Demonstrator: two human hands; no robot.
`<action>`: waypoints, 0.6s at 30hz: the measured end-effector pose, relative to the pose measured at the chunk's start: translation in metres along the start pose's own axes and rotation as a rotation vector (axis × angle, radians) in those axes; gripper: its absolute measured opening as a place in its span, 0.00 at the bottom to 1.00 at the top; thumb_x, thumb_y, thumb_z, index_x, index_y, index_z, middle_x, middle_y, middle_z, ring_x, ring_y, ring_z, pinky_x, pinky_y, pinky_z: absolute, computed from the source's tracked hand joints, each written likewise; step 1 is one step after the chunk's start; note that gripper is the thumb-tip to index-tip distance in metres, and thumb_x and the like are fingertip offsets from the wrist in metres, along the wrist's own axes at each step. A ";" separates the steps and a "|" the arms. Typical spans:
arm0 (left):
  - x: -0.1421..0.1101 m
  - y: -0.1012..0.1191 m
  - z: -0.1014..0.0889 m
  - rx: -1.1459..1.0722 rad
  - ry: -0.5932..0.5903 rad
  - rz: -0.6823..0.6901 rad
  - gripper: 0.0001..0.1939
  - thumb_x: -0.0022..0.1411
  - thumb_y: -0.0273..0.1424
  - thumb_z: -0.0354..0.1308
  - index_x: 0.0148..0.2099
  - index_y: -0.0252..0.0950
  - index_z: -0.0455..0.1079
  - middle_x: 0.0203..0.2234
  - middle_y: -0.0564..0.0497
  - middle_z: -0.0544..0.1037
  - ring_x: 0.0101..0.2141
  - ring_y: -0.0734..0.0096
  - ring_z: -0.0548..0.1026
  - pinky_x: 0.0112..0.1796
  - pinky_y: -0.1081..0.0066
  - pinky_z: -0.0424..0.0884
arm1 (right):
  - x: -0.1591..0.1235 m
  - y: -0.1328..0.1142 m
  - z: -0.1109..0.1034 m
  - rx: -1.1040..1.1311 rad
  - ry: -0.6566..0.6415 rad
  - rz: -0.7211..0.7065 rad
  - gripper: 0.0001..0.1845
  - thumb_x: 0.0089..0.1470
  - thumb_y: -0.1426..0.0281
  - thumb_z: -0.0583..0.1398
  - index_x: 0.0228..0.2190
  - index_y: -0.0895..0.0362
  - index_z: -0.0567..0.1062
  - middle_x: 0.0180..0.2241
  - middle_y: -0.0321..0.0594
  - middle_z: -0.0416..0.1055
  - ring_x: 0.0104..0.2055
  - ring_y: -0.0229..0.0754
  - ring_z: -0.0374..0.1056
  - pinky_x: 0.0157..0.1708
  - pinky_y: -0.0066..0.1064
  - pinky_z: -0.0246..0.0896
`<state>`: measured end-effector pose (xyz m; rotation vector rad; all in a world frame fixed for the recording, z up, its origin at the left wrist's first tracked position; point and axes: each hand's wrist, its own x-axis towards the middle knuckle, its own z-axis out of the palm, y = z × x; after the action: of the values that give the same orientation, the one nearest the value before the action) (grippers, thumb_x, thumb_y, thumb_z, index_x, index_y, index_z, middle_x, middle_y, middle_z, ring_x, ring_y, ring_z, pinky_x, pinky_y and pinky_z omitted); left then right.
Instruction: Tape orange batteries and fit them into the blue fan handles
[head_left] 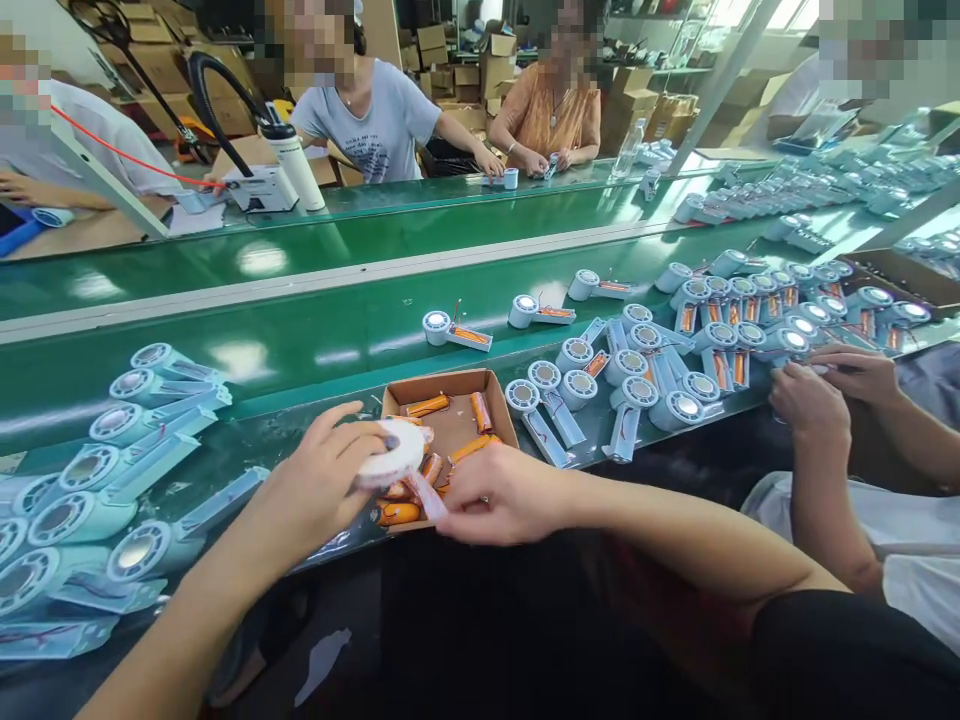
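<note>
My left hand (pixel 330 470) is closed around a roll of white tape (pixel 397 455), holding it over the front left of a cardboard box. A short strip of tape (pixel 426 496) runs from the roll to my right hand (pixel 502 495), which pinches its free end between thumb and fingers. Below both hands lies the open cardboard box (pixel 454 388), with several orange-wrapped battery cells (pixel 480 412) inside. Part of the box and its contents is hidden behind the roll and my hands.
Pale blue fan-like housings (pixel 75 510) crowd the bench at left; more, many with orange cells, lie at right (pixel 637 390). Beyond runs a green conveyor (pixel 300 290). A co-worker's hands (pixel 832 400) work close on my right. Other people sit across the line.
</note>
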<state>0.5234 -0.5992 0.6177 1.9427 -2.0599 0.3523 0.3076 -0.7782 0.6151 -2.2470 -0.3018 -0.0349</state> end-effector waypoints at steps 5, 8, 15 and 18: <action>-0.047 0.013 0.008 0.091 0.129 -0.109 0.12 0.61 0.22 0.57 0.44 0.40 0.75 0.46 0.44 0.84 0.57 0.47 0.75 0.54 0.53 0.78 | -0.006 -0.009 0.001 0.227 -0.240 -0.158 0.21 0.68 0.49 0.60 0.35 0.47 0.86 0.27 0.34 0.79 0.29 0.40 0.74 0.29 0.30 0.62; -0.053 0.032 0.016 0.122 0.221 -0.142 0.13 0.65 0.22 0.55 0.47 0.38 0.77 0.44 0.43 0.85 0.48 0.52 0.76 0.49 0.57 0.77 | 0.016 0.017 -0.007 0.136 0.096 0.184 0.22 0.61 0.53 0.69 0.49 0.56 0.84 0.28 0.36 0.80 0.30 0.41 0.75 0.32 0.29 0.65; -0.053 0.061 0.020 0.105 0.346 0.007 0.15 0.65 0.18 0.60 0.46 0.43 0.80 0.38 0.51 0.85 0.46 0.59 0.74 0.59 0.56 0.77 | 0.047 0.043 0.000 0.793 0.117 0.464 0.26 0.64 0.48 0.66 0.52 0.55 0.77 0.35 0.38 0.83 0.30 0.38 0.78 0.29 0.27 0.73; -0.054 0.062 0.014 0.122 0.325 0.066 0.15 0.64 0.16 0.63 0.45 0.43 0.79 0.37 0.53 0.84 0.44 0.62 0.74 0.61 0.54 0.78 | 0.041 0.030 0.010 0.988 0.256 0.437 0.34 0.53 0.55 0.75 0.55 0.56 0.74 0.36 0.39 0.84 0.34 0.40 0.80 0.33 0.29 0.75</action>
<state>0.4634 -0.5503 0.5864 1.7464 -1.9304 0.7699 0.3539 -0.7811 0.5911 -1.2612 0.2766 0.0502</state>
